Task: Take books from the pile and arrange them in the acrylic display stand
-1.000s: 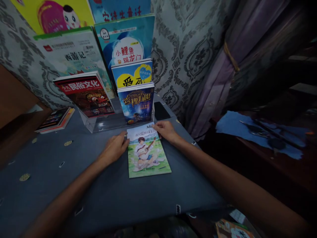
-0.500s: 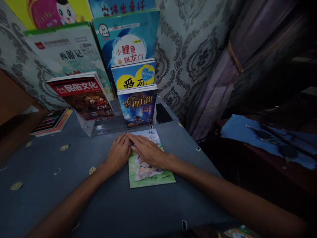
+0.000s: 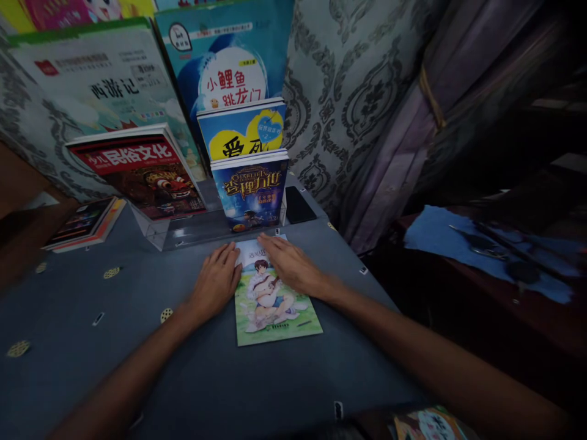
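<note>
While the left hand lies loosely spread at the left edge of the guitarist-cover booklet, the right hand has slid rightward, baring more artwork. Booklet flat on grey-blue tablecloth; judged pressed, not lifted. Fingers extended; neither hand grips anything.

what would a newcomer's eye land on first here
Likely the colourful upright books, stacked in tiers at the back of the table. Next, the green illustrated booklet lying flat in front, the left hand at its left edge and the right hand over its upper right. Far right, a blue cloth stands out against dark surroundings.
</note>
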A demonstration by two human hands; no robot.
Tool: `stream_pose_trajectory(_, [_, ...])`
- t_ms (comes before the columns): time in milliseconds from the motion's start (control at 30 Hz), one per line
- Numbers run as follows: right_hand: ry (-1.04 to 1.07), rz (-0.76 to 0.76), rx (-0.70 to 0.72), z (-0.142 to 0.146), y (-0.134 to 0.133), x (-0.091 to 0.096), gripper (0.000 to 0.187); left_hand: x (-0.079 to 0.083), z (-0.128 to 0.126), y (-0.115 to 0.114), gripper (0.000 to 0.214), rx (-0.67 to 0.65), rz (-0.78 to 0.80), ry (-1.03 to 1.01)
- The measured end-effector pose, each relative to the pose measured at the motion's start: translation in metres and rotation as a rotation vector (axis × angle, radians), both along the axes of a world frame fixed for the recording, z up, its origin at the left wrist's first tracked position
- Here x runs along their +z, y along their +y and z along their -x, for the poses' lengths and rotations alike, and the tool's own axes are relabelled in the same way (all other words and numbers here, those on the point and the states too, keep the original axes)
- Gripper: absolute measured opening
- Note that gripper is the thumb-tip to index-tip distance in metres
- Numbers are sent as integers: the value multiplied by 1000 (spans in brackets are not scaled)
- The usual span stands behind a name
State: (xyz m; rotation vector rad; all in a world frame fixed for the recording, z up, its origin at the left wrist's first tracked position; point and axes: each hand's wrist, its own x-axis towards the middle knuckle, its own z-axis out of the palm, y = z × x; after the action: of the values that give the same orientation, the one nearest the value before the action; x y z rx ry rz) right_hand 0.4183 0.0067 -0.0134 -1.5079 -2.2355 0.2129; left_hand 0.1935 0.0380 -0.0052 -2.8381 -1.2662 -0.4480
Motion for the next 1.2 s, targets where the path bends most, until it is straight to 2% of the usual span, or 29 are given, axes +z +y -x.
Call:
stream_pose_trajectory(100, [51,-31,-36,-18,-1,-1,52,0,0,-1,41,12,7,16])
stream_pose_trajectory(233, [221,-60,-81,-37,0,-2,46,1,0,-1,42,5,-22,14])
stream_pose_trajectory(400, [411,11,-96,-49,7,-3,40,3,-5,5,42,-80,-56,-5])
stream_pose_trajectory(633, [647,112,-34,-56,13,-3,37,9,-45,22,44,-230,16,38])
stream_pose_trajectory(767, [675,98,-10,-58,17,-8,38,8,-66,25,43,-291,35,3])
stream_pose_trajectory(933, [649,73,0,-59,20,-13,37,9,-71,7,42,-390,63,1])
stream_pose_trajectory(1200, [584,68,-22,-57,14,-8,39,20,-56,-54,41,-548,180,51])
